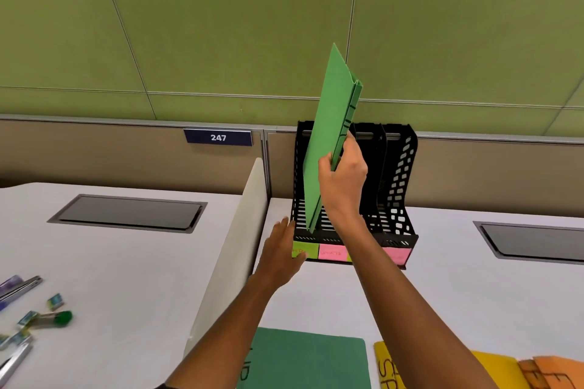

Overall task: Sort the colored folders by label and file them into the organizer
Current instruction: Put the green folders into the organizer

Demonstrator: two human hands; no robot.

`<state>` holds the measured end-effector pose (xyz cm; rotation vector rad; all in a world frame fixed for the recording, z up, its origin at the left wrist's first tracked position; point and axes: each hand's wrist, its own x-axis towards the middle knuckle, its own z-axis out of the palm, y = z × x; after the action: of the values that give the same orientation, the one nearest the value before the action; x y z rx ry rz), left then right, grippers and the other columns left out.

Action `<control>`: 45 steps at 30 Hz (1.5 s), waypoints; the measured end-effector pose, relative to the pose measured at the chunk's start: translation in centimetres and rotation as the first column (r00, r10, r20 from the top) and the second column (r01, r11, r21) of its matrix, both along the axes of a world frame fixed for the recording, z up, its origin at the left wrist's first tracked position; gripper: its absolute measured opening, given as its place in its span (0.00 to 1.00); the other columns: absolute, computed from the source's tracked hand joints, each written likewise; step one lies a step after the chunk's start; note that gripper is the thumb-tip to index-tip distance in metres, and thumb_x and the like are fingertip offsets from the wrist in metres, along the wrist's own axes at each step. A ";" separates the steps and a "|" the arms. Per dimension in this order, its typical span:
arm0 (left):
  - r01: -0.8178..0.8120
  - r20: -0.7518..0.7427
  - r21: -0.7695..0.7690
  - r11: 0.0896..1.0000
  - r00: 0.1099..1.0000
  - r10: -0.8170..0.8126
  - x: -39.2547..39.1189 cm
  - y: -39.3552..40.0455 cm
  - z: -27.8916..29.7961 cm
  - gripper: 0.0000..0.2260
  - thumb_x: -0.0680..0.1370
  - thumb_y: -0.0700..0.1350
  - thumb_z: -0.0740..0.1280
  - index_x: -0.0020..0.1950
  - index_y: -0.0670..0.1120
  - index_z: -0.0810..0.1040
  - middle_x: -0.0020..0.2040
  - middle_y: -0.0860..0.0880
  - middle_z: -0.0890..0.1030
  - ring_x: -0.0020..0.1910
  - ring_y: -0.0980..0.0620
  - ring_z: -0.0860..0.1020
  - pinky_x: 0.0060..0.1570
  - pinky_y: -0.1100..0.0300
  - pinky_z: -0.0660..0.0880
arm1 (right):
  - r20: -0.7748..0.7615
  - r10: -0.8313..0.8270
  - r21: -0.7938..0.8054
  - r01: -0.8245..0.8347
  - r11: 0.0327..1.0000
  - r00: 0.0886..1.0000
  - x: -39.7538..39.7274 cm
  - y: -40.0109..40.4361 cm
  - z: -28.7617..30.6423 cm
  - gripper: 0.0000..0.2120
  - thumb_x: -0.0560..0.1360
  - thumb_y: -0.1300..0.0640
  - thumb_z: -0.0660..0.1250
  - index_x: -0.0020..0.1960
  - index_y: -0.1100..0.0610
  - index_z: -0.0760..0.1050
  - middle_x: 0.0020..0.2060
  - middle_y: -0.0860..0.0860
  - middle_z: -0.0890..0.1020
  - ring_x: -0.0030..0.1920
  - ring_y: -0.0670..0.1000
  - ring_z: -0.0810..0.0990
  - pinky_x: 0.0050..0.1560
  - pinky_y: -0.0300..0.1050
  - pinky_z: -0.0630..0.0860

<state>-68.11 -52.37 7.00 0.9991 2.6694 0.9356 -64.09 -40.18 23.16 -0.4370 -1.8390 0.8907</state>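
Above the leftmost slot of the black organizer (398, 174), at the back of the desk (442, 287): grips a light green folder (328, 136) with the right hand (343, 181), thumb on the near face, fingers curled behind the open edge. Keeps the folder's long axis close to upright, top leaning right and away, lower corner already down between the walls of that first slot. Cannot tell whether the corner touches the slot floor. Lays the left hand (281, 246) flat, fingers straight, against the organizer's front left corner, touching the green sticky label (306, 249), holding nothing; probably steadies the rack. Puts the right hand nearer the work, directly over the slot, so likely needs only to straighten the lean and lower the folder.

Shows a pink label (332, 252) just beside the green one and another pink label (397, 255) at the far right; hides the one between behind the right forearm. Leaves the writing on all labels too faint to read, and the dark lettering along the held folder's edge only partly seen.

Cuts off three more folders at the bottom edge: a dark green folder (306, 360) nearest, a yellow folder (392, 366) beside it, an orange folder (556, 371) lying on the yellow, all with lettering clipped. Blurs small clips and a pen (19, 286) beyond the divider (234, 246).
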 end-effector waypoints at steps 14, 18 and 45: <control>0.053 -0.109 -0.283 0.958 0.990 -0.087 -2.9 0.4 -4.8 0.36 0.81 0.50 0.62 0.80 0.47 0.41 0.80 0.51 0.39 0.79 0.49 0.39 0.77 0.48 0.48 | -0.071 0.041 0.008 -0.041 0.999 0.997 -4.8 0.1 -8.1 0.18 0.77 0.65 0.62 0.67 0.63 0.70 0.57 0.55 0.77 0.56 0.50 0.77 0.56 0.44 0.77; 0.041 -0.117 -0.269 0.962 0.990 -0.075 -2.5 0.4 -5.2 0.35 0.82 0.49 0.61 0.80 0.48 0.40 0.80 0.51 0.38 0.79 0.50 0.38 0.78 0.48 0.48 | -0.017 0.052 -0.011 -0.052 0.999 0.998 -5.4 -0.5 -10.4 0.21 0.77 0.66 0.62 0.70 0.62 0.68 0.61 0.56 0.76 0.62 0.52 0.76 0.60 0.49 0.77; -0.027 -0.012 -0.322 0.946 1.000 0.024 7.5 -7.9 -8.3 0.38 0.80 0.63 0.54 0.79 0.50 0.35 0.76 0.53 0.30 0.77 0.52 0.33 0.76 0.48 0.43 | 0.640 0.068 0.100 -0.171 0.980 0.765 9.8 -4.2 -23.9 0.37 0.76 0.43 0.65 0.78 0.55 0.56 0.75 0.55 0.65 0.74 0.55 0.64 0.72 0.48 0.64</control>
<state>-60.56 -60.31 -1.31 0.8963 2.7260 0.4724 -54.29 -44.41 -0.78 -0.5754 -2.5699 0.7199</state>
